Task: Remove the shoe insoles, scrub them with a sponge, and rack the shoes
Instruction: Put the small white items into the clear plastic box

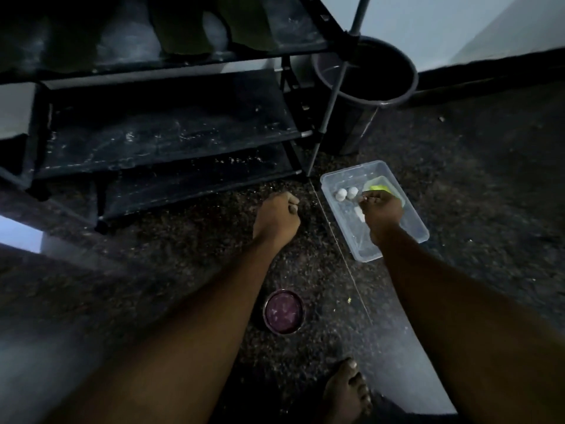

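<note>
Two balls (pixel 340 195), one sponge (pixel 380 187), one tub (pixel 413 222), right hand (pixel 383 211) grip unclear, left hand (pixel 276 216) fingers (pixel 290 204) curled, empty.

Dim light. Dark speckled floor (pixel 489 179), pale seam (pixel 345 255) across. Pale wall (pixel 458 22) behind, dark skirting (pixel 489 71) at base. Black shoe rack (pixel 168 133) upper left, dusty shelves.

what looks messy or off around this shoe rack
Pale grit lies scattered under the rack's middle shelf, itself streaked with whitish dust. A yellow-green fleck sits on the floor near the bowl.

Bare left grip (pixel 276 217), bare right grip (pixel 383 211), bare forearms (pixel 211 304), bare foot (pixel 347 390)
</note>
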